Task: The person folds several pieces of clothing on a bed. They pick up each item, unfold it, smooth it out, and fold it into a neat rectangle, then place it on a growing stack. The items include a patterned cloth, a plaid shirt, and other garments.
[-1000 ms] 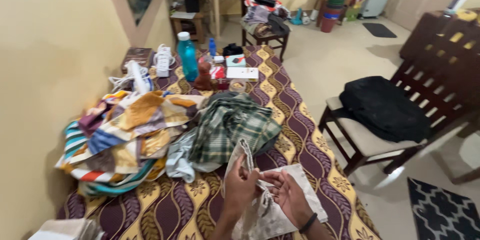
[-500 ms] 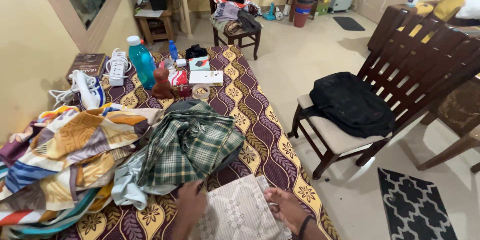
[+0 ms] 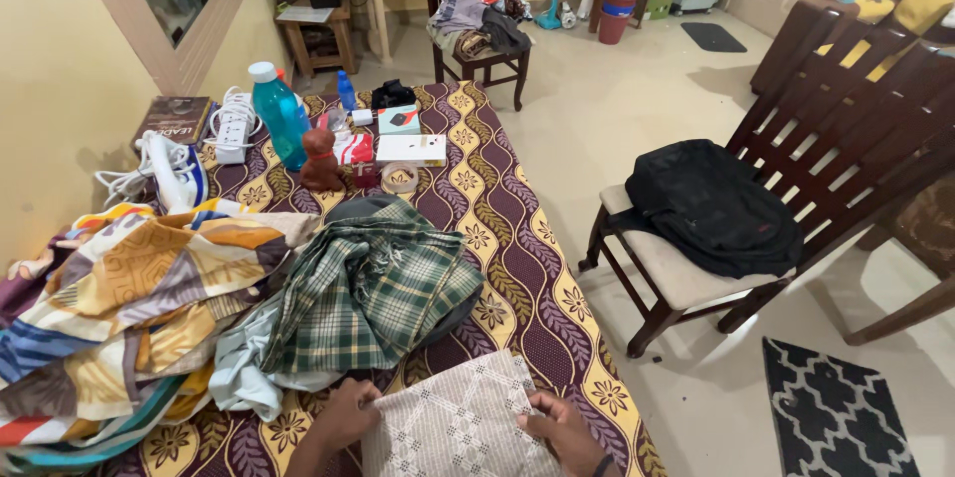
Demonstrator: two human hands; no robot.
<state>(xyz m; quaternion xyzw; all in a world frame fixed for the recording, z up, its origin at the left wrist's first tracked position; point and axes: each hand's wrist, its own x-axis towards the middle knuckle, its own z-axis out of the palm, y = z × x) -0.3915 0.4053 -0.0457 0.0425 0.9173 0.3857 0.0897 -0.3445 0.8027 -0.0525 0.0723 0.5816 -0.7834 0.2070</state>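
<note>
Hands are both down at the bottom edge, flattening a pale patterned cloth (image 3: 460, 419) on the bed with the maroon and yellow cover (image 3: 517, 238). Left hand (image 3: 343, 415) has its fingers curled over the cloth's left edge, pinching it I think, and right hand (image 3: 559, 429) presses on the right edge with fingers bent, so both are gripping or pinning the fabric rather than hanging loose. Looks to me like the laying-out stage of folding: piece is spread flat but no crease made yet. Next move probably needs both edges held even and taut so one side can come across without bunching. Just above the cloth sits a green checked garment (image 3: 373, 288), and left of that a heap of colourful printed fabric (image 3: 129, 308). Further up there's a teal water bottle (image 3: 280, 114) among small clutter, and off to the right a black backpack (image 3: 711, 203) on a wooden chair (image 3: 846, 109). Lower half of the cloth is cut off by the frame, wrists too, so I can't tell how big it is or whether it's already doubled over.
</note>
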